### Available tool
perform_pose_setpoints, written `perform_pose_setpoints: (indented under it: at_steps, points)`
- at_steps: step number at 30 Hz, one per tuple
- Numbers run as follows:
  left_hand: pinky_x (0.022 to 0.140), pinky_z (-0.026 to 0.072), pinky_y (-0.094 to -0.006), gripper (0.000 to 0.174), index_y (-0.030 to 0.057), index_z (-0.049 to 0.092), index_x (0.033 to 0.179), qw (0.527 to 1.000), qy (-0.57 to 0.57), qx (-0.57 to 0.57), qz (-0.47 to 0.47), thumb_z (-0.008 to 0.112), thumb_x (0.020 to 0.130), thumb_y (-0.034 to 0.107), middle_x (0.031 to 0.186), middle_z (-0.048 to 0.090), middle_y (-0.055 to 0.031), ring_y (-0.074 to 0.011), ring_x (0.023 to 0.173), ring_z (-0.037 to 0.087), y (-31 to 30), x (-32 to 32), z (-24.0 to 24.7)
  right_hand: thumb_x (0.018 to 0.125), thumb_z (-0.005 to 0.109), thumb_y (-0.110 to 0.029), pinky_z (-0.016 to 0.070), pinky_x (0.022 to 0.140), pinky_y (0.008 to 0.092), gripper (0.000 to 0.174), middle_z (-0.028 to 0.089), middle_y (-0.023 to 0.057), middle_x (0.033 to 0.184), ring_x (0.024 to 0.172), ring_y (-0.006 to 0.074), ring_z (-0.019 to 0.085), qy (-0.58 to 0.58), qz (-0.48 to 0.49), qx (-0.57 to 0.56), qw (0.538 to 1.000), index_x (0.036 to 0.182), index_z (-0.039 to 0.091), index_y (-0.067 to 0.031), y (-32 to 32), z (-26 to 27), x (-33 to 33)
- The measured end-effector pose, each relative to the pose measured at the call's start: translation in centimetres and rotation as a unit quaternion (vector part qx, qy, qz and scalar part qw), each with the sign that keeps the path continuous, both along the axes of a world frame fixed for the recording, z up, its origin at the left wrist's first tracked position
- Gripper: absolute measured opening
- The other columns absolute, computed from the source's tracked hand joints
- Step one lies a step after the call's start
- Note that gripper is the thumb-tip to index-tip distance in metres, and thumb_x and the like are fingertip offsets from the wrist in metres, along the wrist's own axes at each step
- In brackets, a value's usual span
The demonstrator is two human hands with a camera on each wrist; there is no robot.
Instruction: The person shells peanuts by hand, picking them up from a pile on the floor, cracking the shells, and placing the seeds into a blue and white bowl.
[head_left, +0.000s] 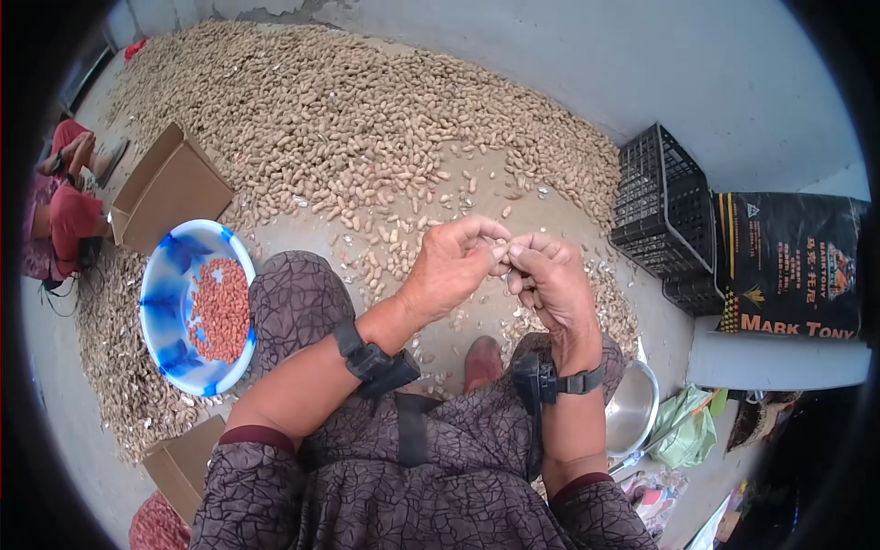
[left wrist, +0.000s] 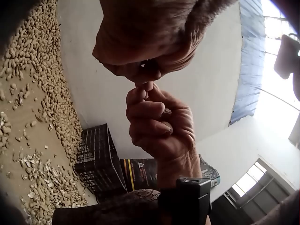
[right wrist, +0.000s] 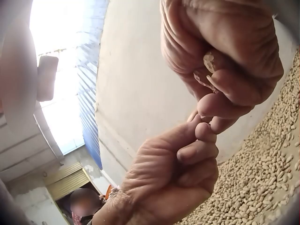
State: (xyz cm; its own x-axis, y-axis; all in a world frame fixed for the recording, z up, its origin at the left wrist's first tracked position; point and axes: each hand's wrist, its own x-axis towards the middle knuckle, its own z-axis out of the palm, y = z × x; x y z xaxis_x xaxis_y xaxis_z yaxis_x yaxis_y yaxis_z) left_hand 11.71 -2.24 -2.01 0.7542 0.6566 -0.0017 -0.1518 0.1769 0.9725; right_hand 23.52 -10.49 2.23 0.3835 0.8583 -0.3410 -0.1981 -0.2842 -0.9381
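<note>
At the centre of the head view my left hand [head_left: 449,268] and my right hand [head_left: 552,275] meet at their fingertips, above the floor. Between the tips a small pale peanut [head_left: 500,258] is pinched, mostly covered by fingers. Curled fingers of my right hand [right wrist: 234,42] also grip peanut pieces [right wrist: 213,61] against the palm, in the right wrist view. My left hand [right wrist: 171,173] comes from below there, its thumb and forefinger touching the other hand's tips. What lies inside the left palm is hidden.
A large heap of unshelled peanuts [head_left: 339,110] spreads along the wall. On the left stand a blue-white basin [head_left: 154,312] holding reddish kernels and a cardboard box [head_left: 174,188]; another person [head_left: 73,215] sits beyond. At right are black crates [head_left: 660,202], a printed bag [head_left: 793,261] and a metal bowl [head_left: 631,412].
</note>
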Motion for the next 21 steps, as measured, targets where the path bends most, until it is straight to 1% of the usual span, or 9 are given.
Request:
perform_pose_setpoints:
  at_steps: [5, 7, 8, 10, 11, 13, 17, 19, 21]
  points:
    - [0.054, 0.0423, -0.0171, 0.018, -0.0007, 0.053, 0.099, 1.0, 0.018, -0.023, 0.003, 0.052, 0.084, 0.01, 0.078, 0.059, -0.0032, -0.0063, 0.066, 0.055, 0.2, 0.2, -0.1, 0.077, 0.053, -0.005, 0.0328, 0.035, 0.0132, 0.009, 0.061, 0.0065, 0.068, 0.048, 0.0033, 0.05, -0.004, -0.007, 0.018, 1.0, 0.083, 0.059, 0.0005, -0.1, -0.2, 0.0]
    - [0.049, 0.0388, -0.0162, 0.017, -0.0001, 0.052, 0.097, 0.997, -0.02, -0.067, 0.013, 0.051, 0.085, 0.011, 0.073, 0.057, -0.0022, -0.0049, 0.059, 0.051, 0.2, 0.2, -0.3, 0.076, 0.055, -0.003, 0.0324, 0.036, 0.0127, 0.01, 0.061, 0.005, 0.069, 0.049, 0.0031, 0.051, -0.013, -0.028, 0.032, 0.999, 0.084, 0.059, 0.0006, -0.1, -0.2, -0.1]
    - [0.049, 0.0388, -0.0162, 0.017, -0.0001, 0.052, 0.097, 0.997, -0.019, -0.067, 0.013, 0.051, 0.085, 0.011, 0.073, 0.057, -0.0022, -0.0049, 0.059, 0.051, 0.3, 0.2, -0.5, 0.076, 0.055, -0.003, 0.0324, 0.036, 0.0127, 0.01, 0.061, 0.005, 0.069, 0.049, 0.0031, 0.051, -0.013, -0.027, 0.032, 0.999, 0.084, 0.059, 0.0006, -0.1, -0.1, -0.2]
    - [0.044, 0.0346, -0.0152, 0.015, 0.0007, 0.052, 0.095, 0.978, -0.071, -0.195, -0.035, 0.05, 0.085, 0.011, 0.069, 0.055, -0.0021, -0.0035, 0.052, 0.046, 0.8, 0.0, -0.9, 0.075, 0.056, -0.001, 0.0359, 0.039, 0.0137, 0.011, 0.061, 0.0041, 0.07, 0.052, 0.004, 0.052, -0.063, -0.025, 0.046, 0.997, 0.085, 0.059, 0.0014, -0.2, 0.2, -0.4]
    - [0.044, 0.0346, -0.0152, 0.015, 0.0007, 0.052, 0.095, 0.978, -0.07, -0.195, -0.035, 0.05, 0.085, 0.011, 0.069, 0.055, -0.0021, -0.0035, 0.052, 0.046, 0.8, -0.1, -0.9, 0.075, 0.056, -0.001, 0.0359, 0.039, 0.0137, 0.011, 0.061, 0.0041, 0.07, 0.052, 0.004, 0.052, -0.063, -0.024, 0.046, 0.997, 0.085, 0.059, 0.0014, -0.1, 0.2, -0.6]
    - [0.041, 0.0302, -0.0146, 0.013, 0.0016, 0.052, 0.092, 0.957, -0.078, -0.273, -0.052, 0.05, 0.085, 0.012, 0.067, 0.054, -0.0024, -0.0027, 0.049, 0.042, 0.8, -0.3, -0.8, 0.075, 0.057, -0.001, 0.0403, 0.044, 0.0158, 0.009, 0.061, 0.0038, 0.069, 0.055, 0.005, 0.053, -0.122, -0.019, 0.073, 0.99, 0.084, 0.059, 0.0017, 0.1, 0.2, -1.2]
    - [0.04, 0.0284, -0.0137, 0.012, 0.0023, 0.053, 0.092, 0.95, -0.092, -0.288, -0.081, 0.049, 0.086, 0.012, 0.068, 0.054, -0.0025, -0.0024, 0.049, 0.041, 0.5, -0.3, -1.0, 0.076, 0.058, -0.002, 0.0428, 0.049, 0.0176, 0.008, 0.06, 0.004, 0.067, 0.057, 0.0058, 0.054, -0.122, -0.022, 0.081, 0.989, 0.083, 0.059, 0.0017, 0.2, -0.1, -1.3]
    - [0.041, 0.0302, -0.0136, 0.014, 0.0021, 0.053, 0.093, 0.968, -0.056, -0.234, -0.063, 0.049, 0.086, 0.013, 0.068, 0.054, -0.0021, -0.0022, 0.048, 0.04, 0.2, -0.2, -0.2, 0.076, 0.058, -0.002, 0.0418, 0.048, 0.0174, 0.007, 0.06, 0.0046, 0.066, 0.056, 0.0056, 0.053, -0.119, -0.049, 0.08, 0.989, 0.082, 0.059, 0.0017, 0.2, -0.3, -1.2]
    - [0.042, 0.0326, -0.0153, 0.014, 0.0013, 0.054, 0.092, 0.977, -0.055, -0.199, -0.058, 0.049, 0.085, 0.013, 0.068, 0.055, -0.0021, -0.0031, 0.049, 0.042, 0.2, -0.2, 0.0, 0.077, 0.058, -0.003, 0.041, 0.047, 0.0172, 0.007, 0.06, 0.0048, 0.065, 0.055, 0.0055, 0.053, -0.117, -0.047, 0.076, 0.989, 0.081, 0.058, 0.0016, 0.2, -0.2, -1.1]
